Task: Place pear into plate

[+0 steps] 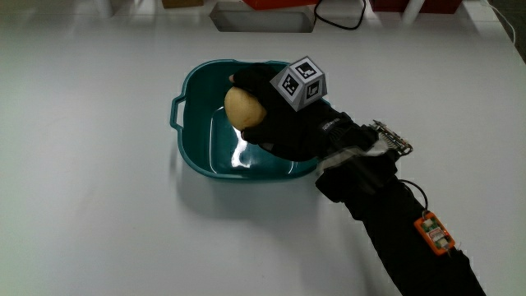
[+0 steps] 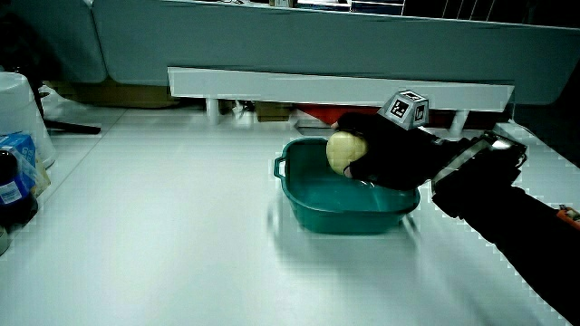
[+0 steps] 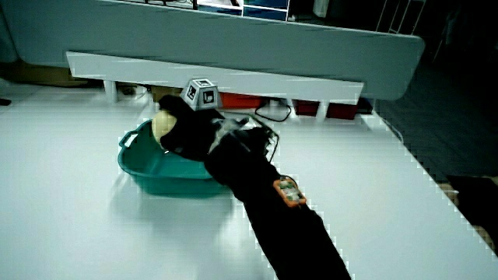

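Hand [image 1: 283, 115] is wrapped around the pear [image 1: 244, 107], holding it over the inside of the teal dish [image 1: 193, 152] that serves as the plate, pear about level with the rim or just above it. In a side view the pear [image 2: 344, 151] doesn't look set down yet. I'd lower until it touches the floor of the dish, then loosen the fingers slowly so it doesn't roll, and lift straight up clear of the rim.

A black glove [image 1: 283, 123] was worn; a patterned cube [image 1: 300, 82] sat on it, an orange tag [image 1: 434, 233] on the black sleeve [image 1: 411, 247].
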### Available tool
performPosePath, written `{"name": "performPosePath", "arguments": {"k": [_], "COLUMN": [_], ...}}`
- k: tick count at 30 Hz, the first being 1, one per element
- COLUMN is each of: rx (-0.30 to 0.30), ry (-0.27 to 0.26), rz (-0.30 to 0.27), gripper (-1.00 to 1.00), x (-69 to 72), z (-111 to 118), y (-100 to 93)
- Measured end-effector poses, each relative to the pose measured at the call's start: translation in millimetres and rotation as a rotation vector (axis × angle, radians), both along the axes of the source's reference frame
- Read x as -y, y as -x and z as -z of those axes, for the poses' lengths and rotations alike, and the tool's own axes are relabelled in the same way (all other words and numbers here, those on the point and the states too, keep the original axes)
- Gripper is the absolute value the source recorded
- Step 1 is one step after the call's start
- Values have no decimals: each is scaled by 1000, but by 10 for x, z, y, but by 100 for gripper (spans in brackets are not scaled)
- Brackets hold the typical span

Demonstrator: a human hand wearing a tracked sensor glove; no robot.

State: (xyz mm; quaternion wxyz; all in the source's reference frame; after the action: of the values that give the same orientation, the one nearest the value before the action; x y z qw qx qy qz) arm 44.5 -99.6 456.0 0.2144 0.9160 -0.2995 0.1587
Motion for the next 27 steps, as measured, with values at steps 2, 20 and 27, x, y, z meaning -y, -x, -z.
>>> {"name": "performPosePath", "arguments": {"k": [2, 20, 27], "rx": [-22, -176, -231], "ry": [7, 113, 155], "rz": [-22, -51, -36], "gripper": [0, 0, 0], "x": [35, 9, -1], "z": [-98, -659, -812], "y": [-8, 28, 77]}}
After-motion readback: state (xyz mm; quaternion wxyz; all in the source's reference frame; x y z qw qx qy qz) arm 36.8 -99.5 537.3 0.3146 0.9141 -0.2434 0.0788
